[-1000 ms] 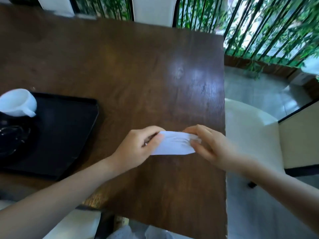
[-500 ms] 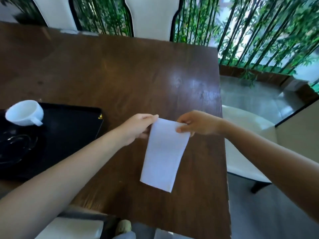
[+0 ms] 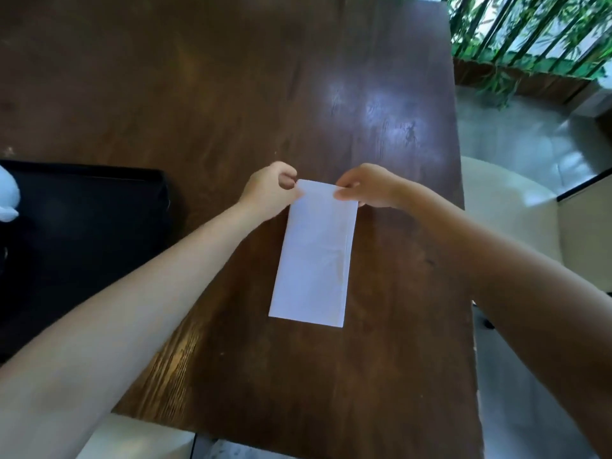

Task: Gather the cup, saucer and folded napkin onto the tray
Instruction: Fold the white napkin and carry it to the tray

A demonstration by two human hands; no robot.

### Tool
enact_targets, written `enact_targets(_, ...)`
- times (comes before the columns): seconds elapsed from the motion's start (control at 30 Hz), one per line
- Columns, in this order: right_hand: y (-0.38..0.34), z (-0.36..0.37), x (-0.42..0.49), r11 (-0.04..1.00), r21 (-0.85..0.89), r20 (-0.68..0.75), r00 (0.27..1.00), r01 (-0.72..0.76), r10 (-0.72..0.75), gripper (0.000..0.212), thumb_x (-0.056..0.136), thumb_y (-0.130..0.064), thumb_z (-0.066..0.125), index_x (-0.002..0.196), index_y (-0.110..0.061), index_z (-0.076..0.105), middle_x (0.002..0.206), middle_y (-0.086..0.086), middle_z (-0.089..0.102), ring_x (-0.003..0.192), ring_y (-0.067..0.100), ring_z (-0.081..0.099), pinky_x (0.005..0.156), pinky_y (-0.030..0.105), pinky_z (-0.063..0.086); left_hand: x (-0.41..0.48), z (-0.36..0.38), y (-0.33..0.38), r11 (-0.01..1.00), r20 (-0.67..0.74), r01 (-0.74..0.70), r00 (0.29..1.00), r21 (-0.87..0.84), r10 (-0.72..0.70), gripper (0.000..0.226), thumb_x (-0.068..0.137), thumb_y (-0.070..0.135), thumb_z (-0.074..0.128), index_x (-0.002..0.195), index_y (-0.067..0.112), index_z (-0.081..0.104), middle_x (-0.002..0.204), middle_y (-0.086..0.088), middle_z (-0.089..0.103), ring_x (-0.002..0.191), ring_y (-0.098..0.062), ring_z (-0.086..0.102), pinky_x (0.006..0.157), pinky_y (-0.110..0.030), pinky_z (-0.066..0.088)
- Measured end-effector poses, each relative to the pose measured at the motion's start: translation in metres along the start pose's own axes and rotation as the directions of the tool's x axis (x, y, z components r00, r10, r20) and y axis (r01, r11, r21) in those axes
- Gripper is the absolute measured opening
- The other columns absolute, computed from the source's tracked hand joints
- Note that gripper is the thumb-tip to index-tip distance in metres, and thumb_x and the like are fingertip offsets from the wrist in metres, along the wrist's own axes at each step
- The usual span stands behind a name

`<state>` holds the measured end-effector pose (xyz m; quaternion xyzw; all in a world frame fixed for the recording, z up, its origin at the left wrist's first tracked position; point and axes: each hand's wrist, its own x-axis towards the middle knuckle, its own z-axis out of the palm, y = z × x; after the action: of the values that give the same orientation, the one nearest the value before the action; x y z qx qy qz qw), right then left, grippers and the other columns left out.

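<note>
A long white napkin (image 3: 316,256) is stretched out over the brown wooden table (image 3: 205,94), its far edge away from me. My left hand (image 3: 270,190) pinches the far left corner and my right hand (image 3: 367,187) pinches the far right corner. The black tray (image 3: 92,226) sits at the left, well apart from the napkin. Only a sliver of the white cup (image 3: 7,200) shows on the tray at the left frame edge. The saucer cannot be made out.
The table's right edge (image 3: 465,226) runs just right of my right hand. Beyond it stands a cream chair (image 3: 510,207) on a grey floor. Green bamboo behind dark bars (image 3: 530,31) fills the far right corner.
The napkin, bunched between both hands a second ago, has opened into a long strip and now lies straighter. The view shifted right, so the cup is almost out of frame.
</note>
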<state>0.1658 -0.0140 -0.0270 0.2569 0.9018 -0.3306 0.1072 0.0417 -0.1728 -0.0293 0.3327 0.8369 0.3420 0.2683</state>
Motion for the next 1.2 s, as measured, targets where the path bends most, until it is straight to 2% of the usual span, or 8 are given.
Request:
enact_targets(0.1, 0.007, 0.003, 0.008, 1.000, 0.006, -0.027, 1.000, 0.012, -0.012, 0.022, 0.085, -0.022, 0.058, 0.099, -0.012, 0.070, 0.097, 0.009, 0.070, 0.082, 0.025, 0.066, 0.073, 0.033, 0.055, -0.055, 0.017, -0.014, 0.895, -0.214, -0.340, 0.888, 0.287, 0.406, 0.026, 0.090, 0.017, 0.049, 0.109, 0.008, 0.063, 0.109, -0.010, 0.066, 0.102, -0.028, 0.060, 0.088, -0.038, 0.048)
enact_targets(0.17, 0.010, 0.004, 0.012, 1.000, 0.008, -0.042, 0.999, 0.024, -0.023, 0.022, 0.084, -0.021, 0.059, 0.100, -0.011, 0.071, 0.090, 0.006, 0.069, 0.077, 0.023, 0.065, 0.073, 0.032, 0.053, -0.092, 0.035, -0.025, 0.722, -0.047, -0.496, 0.809, 0.482, 0.586, 0.038, 0.090, 0.020, 0.039, 0.117, 0.007, 0.062, 0.122, -0.014, 0.064, 0.116, -0.032, 0.056, 0.102, -0.048, 0.041)
enact_targets(0.23, 0.011, 0.004, 0.015, 0.999, 0.021, -0.049, 0.998, 0.030, -0.029, 0.022, 0.084, -0.020, 0.060, 0.100, -0.012, 0.071, 0.083, 0.000, 0.065, 0.069, 0.014, 0.060, 0.067, 0.023, 0.048, -0.111, 0.050, -0.034, 0.589, 0.267, -0.509, 0.852, 0.628, 0.452, 0.054, 0.094, 0.038, 0.030, 0.140, 0.012, 0.038, 0.150, -0.011, 0.035, 0.140, -0.028, 0.027, 0.115, -0.051, 0.015)
enact_targets(0.33, 0.011, 0.003, 0.018, 0.999, 0.020, -0.078, 0.996, 0.048, -0.047, 0.019, 0.083, -0.018, 0.061, 0.099, -0.017, 0.071, 0.078, -0.012, 0.061, 0.067, 0.001, 0.054, 0.061, 0.010, 0.038, -0.109, 0.062, -0.045, 0.554, 0.376, -0.474, 0.881, 0.685, 0.289, 0.069, 0.093, 0.056, 0.014, 0.148, 0.019, -0.005, 0.158, -0.004, -0.012, 0.142, -0.022, -0.018, 0.114, -0.045, -0.014)
enact_targets(0.5, 0.003, -0.002, 0.007, 0.992, 0.085, -0.107, 0.990, 0.097, -0.088, 0.022, 0.084, -0.015, 0.061, 0.103, -0.016, 0.071, 0.092, -0.006, 0.067, 0.087, 0.006, 0.058, 0.076, 0.016, 0.041, -0.102, 0.063, -0.051, 0.569, 0.372, -0.481, 0.877, 0.667, 0.306, 0.072, 0.089, 0.060, 0.010, 0.148, 0.023, -0.004, 0.157, 0.000, -0.013, 0.143, -0.020, -0.016, 0.116, -0.048, -0.009)
enact_targets(0.77, -0.024, -0.003, -0.043, 0.960, 0.161, -0.263, 0.948, 0.228, -0.181, 0.018, 0.083, -0.019, 0.065, 0.097, -0.026, 0.072, 0.083, -0.023, 0.066, 0.080, -0.005, 0.061, 0.073, 0.007, 0.045, -0.136, 0.037, -0.065, 0.712, 0.218, -0.498, 0.864, 0.495, 0.453, 0.062, 0.090, 0.053, 0.038, 0.143, 0.020, 0.034, 0.153, 0.001, 0.025, 0.143, -0.013, 0.010, 0.118, -0.038, 0.001)
enact_targets(1.0, -0.036, 0.035, -0.102, 0.917, -0.103, -0.367, 0.843, 0.384, -0.394, 0.023, 0.081, -0.019, 0.069, 0.104, -0.021, 0.071, 0.091, -0.020, 0.064, 0.083, 0.009, 0.056, 0.072, 0.021, 0.048, -0.162, 0.007, -0.063, 0.993, -0.166, -0.068, 0.985, -0.098, 0.051, 0.028, 0.084, 0.052, 0.055, 0.109, 0.040, 0.056, 0.106, 0.031, 0.061, 0.104, 0.008, 0.054, 0.082, -0.005, 0.042)
enact_targets(1.2, -0.030, 0.095, -0.135, 0.868, -0.289, -0.420, 0.761, 0.405, -0.495, 0.017, 0.084, -0.020, 0.066, 0.099, -0.017, 0.073, 0.104, -0.006, 0.072, 0.086, 0.023, 0.062, 0.073, 0.037, 0.048, -0.145, 0.007, -0.041, 0.624, 0.209, 0.358, 0.931, -0.695, -0.301, 0.047, 0.071, 0.048, 0.063, 0.106, 0.017, 0.066, 0.095, -0.011, 0.071, 0.079, -0.023, 0.070, 0.059, -0.028, 0.057)
